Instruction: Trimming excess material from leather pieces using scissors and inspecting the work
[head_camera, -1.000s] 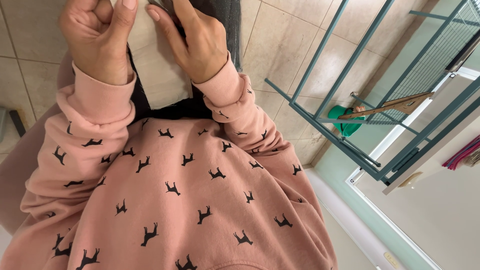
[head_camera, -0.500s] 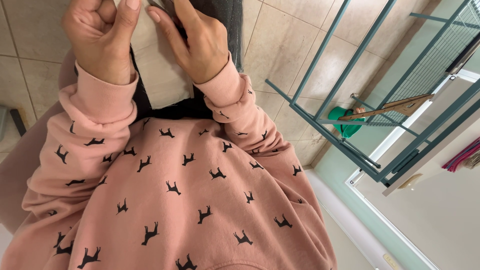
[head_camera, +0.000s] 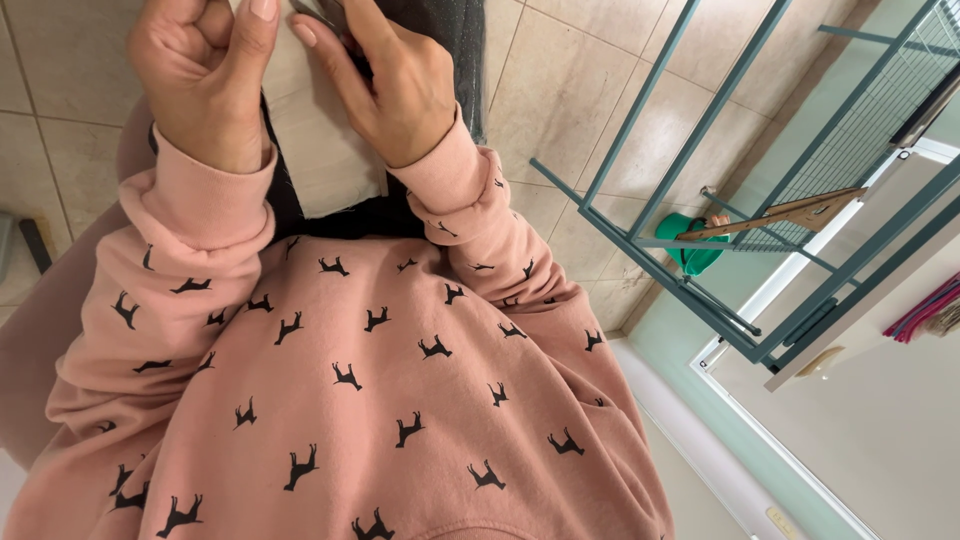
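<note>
Two hands work at a cream fabric piece (head_camera: 320, 140) lying over dark cloth (head_camera: 440, 40) on the person's lap. The left hand (head_camera: 205, 85) is curled, pinching the piece's edge; the right hand (head_camera: 400, 90) presses bent fingers on its other side, around something thin and hard to make out. The step looks like fine handwork, which calls for steady fingers. Right of the piece, a green container (head_camera: 695, 245) sits behind the metal railing (head_camera: 640, 240), contents unclear.

Home interior, beige tiled floor (head_camera: 580, 90), teal metal railing (head_camera: 650, 240), stairwell below
</note>
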